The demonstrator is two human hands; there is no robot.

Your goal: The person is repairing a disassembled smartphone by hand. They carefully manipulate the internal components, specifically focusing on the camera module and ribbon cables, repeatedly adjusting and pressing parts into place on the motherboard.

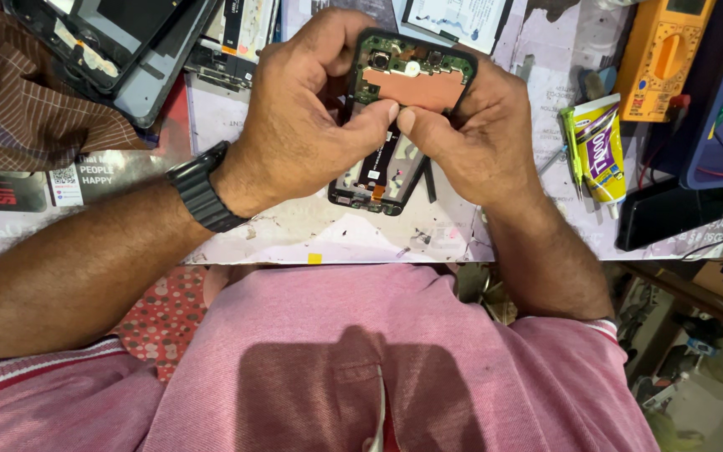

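Left hand (294, 125): curling around the opened phone (399, 109) from its left, thumb pressing at its middle.
Right hand (479, 134): gripping the phone's right edge, thumb meeting the left thumb.
Phone: being held over the worktable (311, 230), back cover off.
Hidden: fingers are covering the phone's sides.
Around: glue tube (602, 151), yellow multimeter (663, 54), dismantled phones (127, 42) nearby.
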